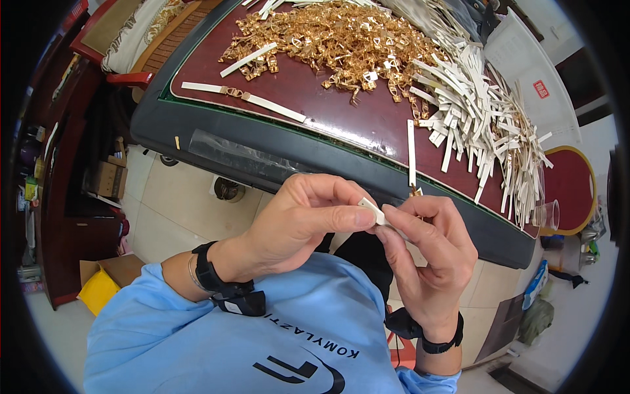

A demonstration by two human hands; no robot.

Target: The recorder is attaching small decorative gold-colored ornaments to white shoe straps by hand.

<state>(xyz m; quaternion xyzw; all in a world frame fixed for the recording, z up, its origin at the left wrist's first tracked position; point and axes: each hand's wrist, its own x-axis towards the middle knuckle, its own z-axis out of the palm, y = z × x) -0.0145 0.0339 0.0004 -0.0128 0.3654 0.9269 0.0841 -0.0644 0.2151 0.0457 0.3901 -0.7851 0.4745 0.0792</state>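
Note:
My left hand (305, 220) pinches the end of a white strap (371, 209) between thumb and forefinger, in front of my chest. On the same strap, close to the left fingertips, the thumb and forefinger of my right hand (430, 243) are closed. Behind the right hand's fingers a gold buckle (416, 192) shows in part. Another length of white strap (411, 154) runs from that buckle up onto the table edge. Whether the buckle joins the strap between my fingers is hidden by the right hand.
The dark red table (197, 75) has a black padded edge (262, 154). A heap of gold buckles (328, 39) lies at its far side, with a pile of white straps (469, 105) to the right. Two straps joined by a buckle (234, 92) lie at left. A clear cup (548, 214) is far right.

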